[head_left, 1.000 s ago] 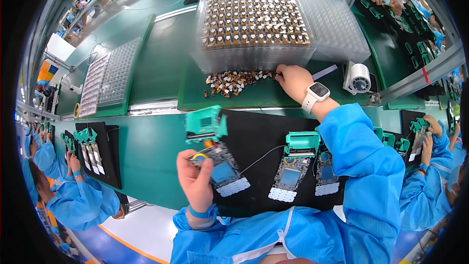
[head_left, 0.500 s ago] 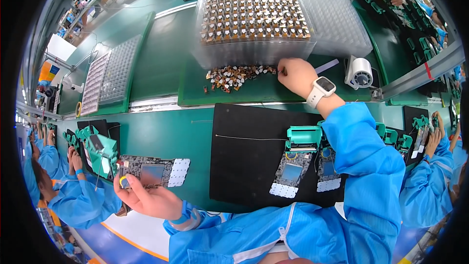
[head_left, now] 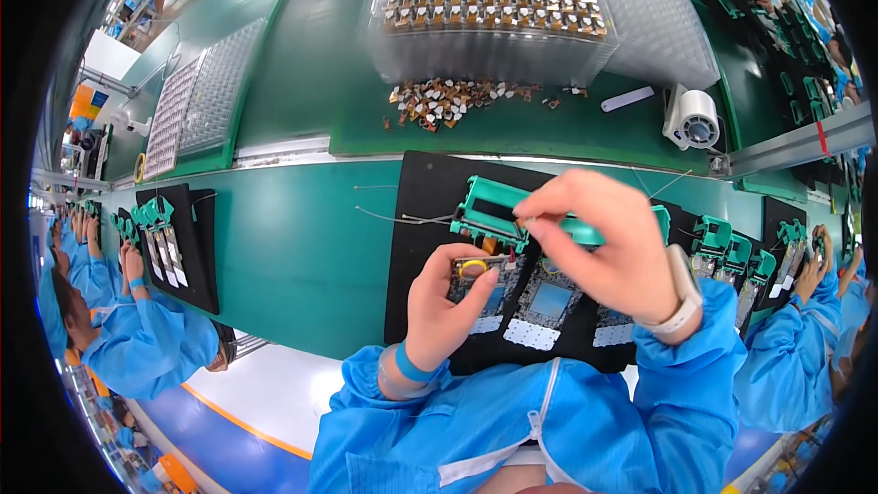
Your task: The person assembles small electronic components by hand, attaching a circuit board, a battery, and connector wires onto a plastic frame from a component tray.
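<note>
Our left hand (head_left: 445, 306) is gripping the upper end of a circuit board (head_left: 494, 297), thumb in front beside a yellow ring (head_left: 473, 268), with a green housing (head_left: 492, 206) joined above it, over the left part of a black mat (head_left: 421, 210) at the front edge of the counter (head_left: 302, 247). The thumb and forefinger of our right hand (head_left: 615, 242) are brought together at the housing's right end; what lies between those fingertips is hidden from us. Just right of the held board lie a second board (head_left: 551, 300) and a third board (head_left: 613, 316), their housings partly covered by our right hand. Beyond the metal rail (head_left: 283, 154), a loose heap of small brown-and-white parts (head_left: 439, 102) sits before a stack of clear trays (head_left: 494, 55), whose top one carries rows of similar parts; the picture's upper edge cuts the stack off. Another clear tray (head_left: 658, 23) stands against its right side, blurred. Near the surface's right end we see a pale strip (head_left: 627, 99), any marking too small to read, and a white cylindrical device (head_left: 698, 119). Far left, a tray of pinkish cells (head_left: 174, 114) adjoins a clear one. Co-workers in blue sleeves are partly cut off at both sides.
</note>
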Tool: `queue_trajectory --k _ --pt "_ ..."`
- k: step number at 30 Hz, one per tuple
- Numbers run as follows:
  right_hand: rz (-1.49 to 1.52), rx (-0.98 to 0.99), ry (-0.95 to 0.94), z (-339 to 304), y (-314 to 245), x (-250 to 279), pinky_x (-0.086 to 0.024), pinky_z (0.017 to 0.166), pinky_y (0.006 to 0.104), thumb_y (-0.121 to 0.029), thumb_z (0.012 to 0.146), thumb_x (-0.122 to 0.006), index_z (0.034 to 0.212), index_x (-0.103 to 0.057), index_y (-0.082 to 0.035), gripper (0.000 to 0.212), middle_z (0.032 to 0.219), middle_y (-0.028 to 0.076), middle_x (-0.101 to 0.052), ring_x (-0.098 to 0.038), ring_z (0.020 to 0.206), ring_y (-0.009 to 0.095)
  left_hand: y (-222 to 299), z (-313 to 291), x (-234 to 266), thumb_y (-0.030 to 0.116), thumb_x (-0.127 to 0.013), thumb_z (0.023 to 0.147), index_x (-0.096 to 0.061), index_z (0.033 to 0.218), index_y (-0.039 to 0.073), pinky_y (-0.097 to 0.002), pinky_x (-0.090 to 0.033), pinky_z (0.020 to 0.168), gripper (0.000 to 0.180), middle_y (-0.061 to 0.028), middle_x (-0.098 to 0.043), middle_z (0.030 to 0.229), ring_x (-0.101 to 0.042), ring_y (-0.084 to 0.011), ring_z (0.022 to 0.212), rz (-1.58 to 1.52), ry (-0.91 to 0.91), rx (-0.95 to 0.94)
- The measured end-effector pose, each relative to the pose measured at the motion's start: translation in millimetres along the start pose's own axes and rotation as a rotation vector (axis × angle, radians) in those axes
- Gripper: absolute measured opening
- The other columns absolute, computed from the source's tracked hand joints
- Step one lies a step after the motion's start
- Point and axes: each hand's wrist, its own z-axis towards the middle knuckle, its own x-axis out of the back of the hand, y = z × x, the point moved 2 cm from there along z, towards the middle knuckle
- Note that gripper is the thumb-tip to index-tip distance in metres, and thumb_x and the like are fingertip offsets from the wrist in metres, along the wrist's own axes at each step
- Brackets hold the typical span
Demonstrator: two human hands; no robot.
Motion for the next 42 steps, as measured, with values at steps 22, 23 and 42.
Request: queue_trajectory --k 22,23,42 --pt "-0.149 0.098 -0.234 -16.7 20.8 -37.8 -0.044 0.080 0.0383 0.001 0.068 -0.062 0.097 -0.066 -0.008 0.031 0.093 0.004 -0.062 -0.053 0.092 0.026 -9.1 1.2 5.9 0.000 -0.063 0.083 -0.053 0.103 -0.001 -0.0186 -0.044 0.072 0.022 -0.0037 -0.061 0.088 -0.056 -0.0053 0.082 -0.056 -0.010 -0.074" --pt "-0.138 0.093 -0.216 -16.4 21.3 -38.1 -0.044 0.080 0.0379 0.001 0.068 -0.062 0.097 -0.066 -0.008 0.031 0.093 0.003 -0.062 -0.053 0.092 0.026 -9.0 1.1 5.7 0.000 -0.063 0.083 -0.053 0.103 -0.001 -0.0186 -0.044 0.072 0.022 -0.0037 -0.061 0.088 -0.056 -0.0053 0.082 -0.057 -0.010 -0.073" --pt "-0.130 0.082 -0.163 -16.4 22.4 -39.4 -0.045 0.075 0.0352 0.001 0.070 -0.065 0.095 -0.067 -0.008 0.027 0.087 0.004 -0.063 -0.054 0.088 0.025 -11.6 0.6 5.3 -0.001 -0.064 0.083 -0.053 0.103 -0.001 -0.0183 -0.044 0.072 0.023 -0.0033 -0.060 0.087 -0.055 -0.0055 0.081 -0.055 0.001 -0.077"
